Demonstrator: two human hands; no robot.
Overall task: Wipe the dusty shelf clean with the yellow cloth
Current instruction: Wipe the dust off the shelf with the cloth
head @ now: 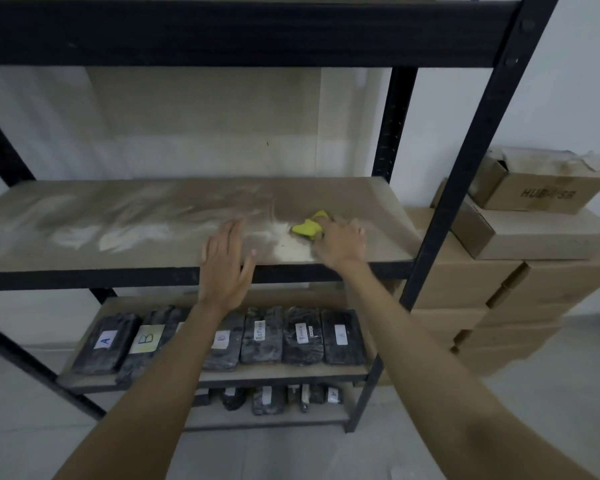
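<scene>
Shelf: we see the dusty shelf (pixel 125 230) at mid-height in a black metal rack (pixel 478 140), its board streaked with pale dust and with a denser white patch near the front edge, between the two hands.
Yellow cloth: we locate the yellow cloth (pixel 307 227) bunched on the right half of the board, at the far edge of that white patch.
Right hand: we observe the right hand (pixel 340 242) palm-down on the board, its fingers curled onto the right side of the cloth and gripping it; the rest of the cloth projects to the left, past the fingertips.
Left hand: we observe the left hand (pixel 227 263) flat and released, fingers extended and together, over the front edge of the board; it holds nothing and lies to the left of the cloth, apart from it.
Lower tier: we see dark wrapped packages (pixel 302 336) with white labels in a row, two of them marked A and B.
Beside the rack: we see cardboard boxes (pixel 537 237) stacked to the right, against the wall.
</scene>
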